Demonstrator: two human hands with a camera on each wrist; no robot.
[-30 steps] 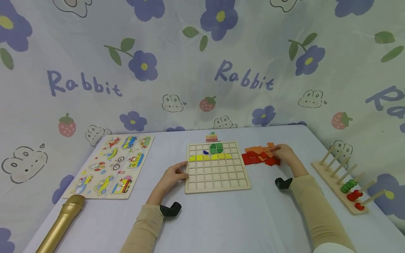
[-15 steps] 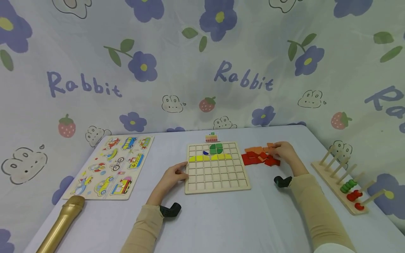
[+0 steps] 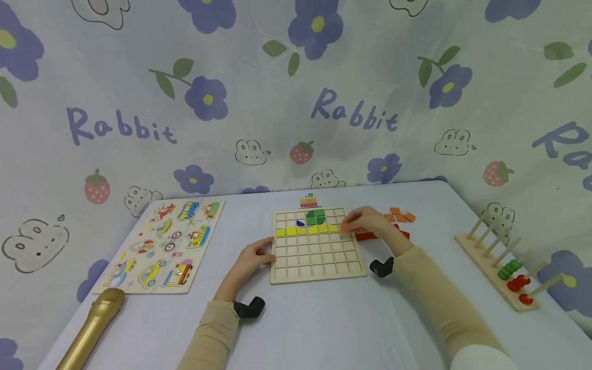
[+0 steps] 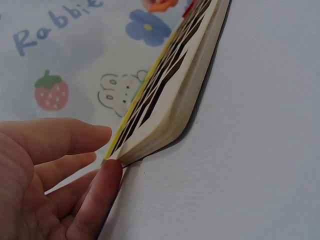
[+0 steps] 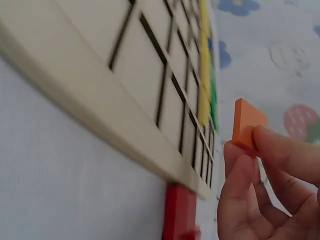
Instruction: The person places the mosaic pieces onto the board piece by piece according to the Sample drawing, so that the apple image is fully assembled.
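Observation:
In the head view, a square wooden grid board (image 3: pixel 319 278) lies mid-table. It bears a row of yellow pieces (image 3: pixel 300 231), green rounded pieces (image 3: pixel 316 217) and a small blue piece (image 3: pixel 300 223). My left hand (image 3: pixel 250 259) is at the board's left edge, index finger and thumb apart along it; a fingertip touches the edge in the left wrist view. Above the board's right side, my right hand (image 3: pixel 367 221) pinches an orange square tile (image 5: pixel 245 125) between thumb and fingers. Loose orange tiles (image 3: pixel 401 218) and red tiles (image 3: pixel 365 236) lie right of the board, partly hidden by that hand.
A small pattern card (image 3: pixel 309 200) stands behind the board. To the left are a vehicle picture puzzle (image 3: pixel 159 244) and a gold microphone (image 3: pixel 94 321). A wooden peg rack (image 3: pixel 497 272) with green and red beads stands at the right.
My right hand has moved left from the loose tiles to the board, carrying an orange tile. The left hand has stayed at the board's edge.

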